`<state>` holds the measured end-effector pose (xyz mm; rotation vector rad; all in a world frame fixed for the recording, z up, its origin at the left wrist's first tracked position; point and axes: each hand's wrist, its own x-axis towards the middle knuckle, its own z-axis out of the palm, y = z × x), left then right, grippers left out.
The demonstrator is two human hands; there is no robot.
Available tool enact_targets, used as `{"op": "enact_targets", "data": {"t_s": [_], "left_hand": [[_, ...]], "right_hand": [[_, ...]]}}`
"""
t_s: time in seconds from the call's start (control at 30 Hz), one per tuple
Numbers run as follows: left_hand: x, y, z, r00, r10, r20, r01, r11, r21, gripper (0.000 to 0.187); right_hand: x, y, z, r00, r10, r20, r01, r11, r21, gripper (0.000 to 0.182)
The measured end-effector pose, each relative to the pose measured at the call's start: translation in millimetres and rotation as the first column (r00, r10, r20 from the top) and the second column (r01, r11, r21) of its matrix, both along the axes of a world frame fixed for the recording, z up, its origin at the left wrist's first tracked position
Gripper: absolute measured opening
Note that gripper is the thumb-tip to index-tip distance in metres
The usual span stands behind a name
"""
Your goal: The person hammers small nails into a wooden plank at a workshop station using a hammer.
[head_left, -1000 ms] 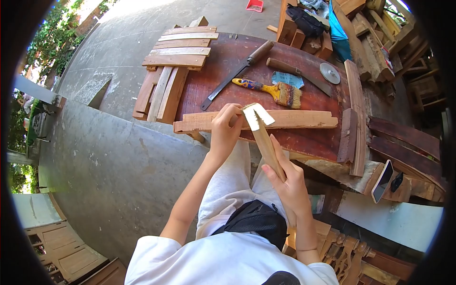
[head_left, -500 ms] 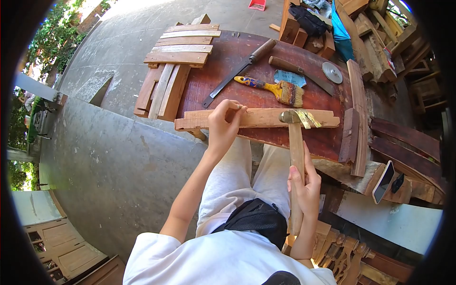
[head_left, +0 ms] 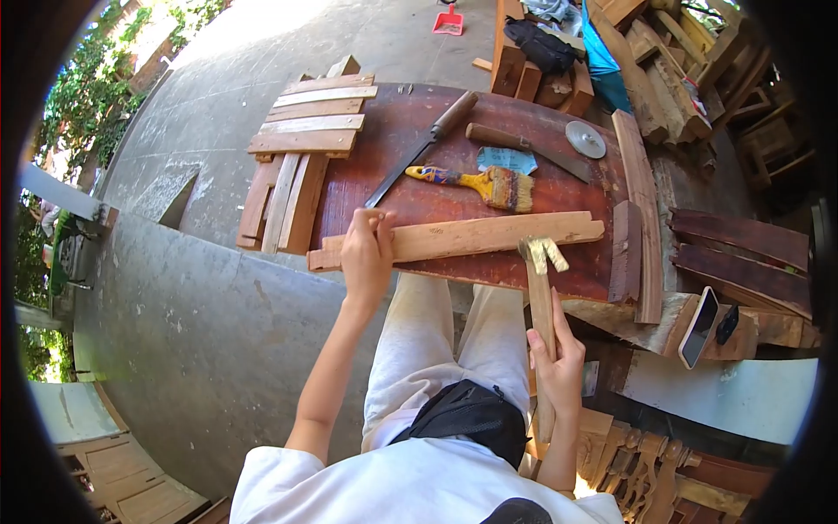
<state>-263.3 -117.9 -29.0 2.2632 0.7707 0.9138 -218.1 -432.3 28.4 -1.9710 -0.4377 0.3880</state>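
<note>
A long wooden piece (head_left: 489,236) lies along the near edge of the reddish-brown table (head_left: 375,140). My left hand (head_left: 367,258) is closed at its left part, thumb and fingers together; whatever they may pinch is too small to make out. My right hand (head_left: 559,354) is wrapped round the wooden handle of a hammer (head_left: 541,301), whose head is near the right part of the wooden piece. Behind the piece lie a paintbrush (head_left: 484,183), a handled file (head_left: 419,153), a blade with a wooden handle (head_left: 532,150) and a metal disc (head_left: 585,140).
Stacked slats (head_left: 314,113) rest at the table's left end. Wooden strips (head_left: 642,218) lie along its right edge. A phone (head_left: 698,327) is at the right, near carved wooden parts (head_left: 650,467). Timber (head_left: 672,83) is piled at the back right, and a red dustpan (head_left: 448,22) sits on the floor.
My left hand has moved left along the wooden piece. The hammer head has come down off the top of the piece to its near side. The camera view has shifted slightly.
</note>
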Motion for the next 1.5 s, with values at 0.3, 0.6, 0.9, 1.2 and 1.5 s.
{"op": "enact_targets", "data": {"t_s": [0.3, 0.6, 0.9, 1.2, 1.5], "left_hand": [[-4.3, -8.1, -32.0, 0.925, -0.129, 0.357, 0.060, 0.978, 0.199, 0.015], [-5.1, -6.9, -32.8, 0.860, -0.191, 0.473, 0.071, 0.963, 0.259, 0.019], [-23.1, -16.8, -9.0, 0.964, -0.075, 0.255, 0.038, 0.989, 0.146, 0.011], [-8.4, -15.3, -0.5, 0.987, -0.032, 0.158, 0.014, 0.993, 0.115, 0.009], [5.5, -18.8, -0.8, 0.989, -0.031, 0.148, 0.016, 0.995, 0.103, 0.010]], "right_hand": [[16.6, -16.9, 2.9, 0.894, -0.079, 0.440, 0.099, 0.995, -0.023, 0.062], [70.4, 10.3, 34.5, 0.741, 0.146, 0.656, 0.007, 0.974, -0.225, 0.063], [30.7, 29.2, 10.6, 0.871, 0.219, 0.439, -0.167, 0.974, -0.155, 0.061], [24.5, 34.8, -22.1, 0.954, 0.075, 0.291, -0.056, 0.996, -0.072, 0.058], [8.7, 10.9, -29.4, 1.000, -0.008, -0.025, 0.014, 0.960, 0.279, 0.055]]}}
